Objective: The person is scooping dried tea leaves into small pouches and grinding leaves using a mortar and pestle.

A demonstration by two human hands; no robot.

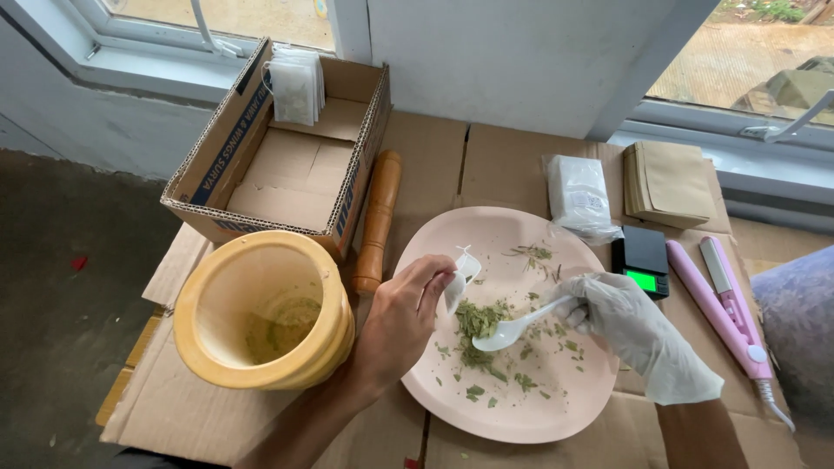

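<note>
- Floor (52,330): dark, at far left, with cardboard sheets (174,408) laid flat beside it as the work surface.
- Mortar (263,310): yellow, thick-walled, upright on the cardboard; green residue lies at its bottom.
- Cardboard box (287,165): open-topped, behind the mortar; a stack of small white filter bags (295,85) leans on its rear wall.
- Pestle (377,221): wooden, cylindrical, lying flat between the box and the plate.
- Left hand (401,320): bare, fingers curled, pinching a small white filter bag (460,276) by its upper part; the bag hangs over the plate, its mouth toward the spoon.
- Plate (486,417): pale pink, round, flat on the cardboard; bare at its near rim.
- Crushed leaves (479,323): dry, green, flaky; one loose heap at the plate's centre, with scattered flakes around it and a small cluster near the far rim.
- Spoon (512,330): white plastic, bowl resting at the heap's edge, just beside the bag.
- Right hand (627,323): in a white glove, fingers closed on the spoon handle.
- White packet (579,195): clear-wrapped, behind the plate.
- Scale (641,260): small, black, green lit display, just right of the plate.
- Brown envelopes (669,181): stacked, behind the scale.
- Heat sealer (725,308): pink, clamp-shaped, lying at the right.
</note>
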